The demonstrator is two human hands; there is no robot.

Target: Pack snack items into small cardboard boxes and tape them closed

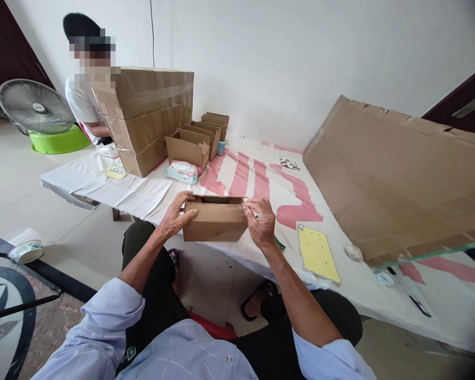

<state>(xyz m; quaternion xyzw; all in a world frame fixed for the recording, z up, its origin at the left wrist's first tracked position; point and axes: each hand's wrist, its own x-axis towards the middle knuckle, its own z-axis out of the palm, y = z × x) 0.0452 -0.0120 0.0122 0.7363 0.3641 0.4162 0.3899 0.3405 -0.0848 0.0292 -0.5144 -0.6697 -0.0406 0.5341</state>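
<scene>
A small brown cardboard box [216, 220] rests at the near edge of the table, its top flaps partly open. My left hand [177, 214] grips its left end, thumb on the front face and fingers curled over the top. At the right top corner my right hand [261, 219] is closed in a pinch on the flap. A green object shows just below that hand, too hidden to name.
A white cloth with red markings [261, 179] covers the table. A yellow sticker sheet [317, 253] lies right of the box. Several open small boxes [198, 140], a wipes pack [183, 171] and stacked cartons [150, 116] stand behind. A large flat cardboard [399, 174] leans right. A person [85, 100] sits far left by a fan [35, 105].
</scene>
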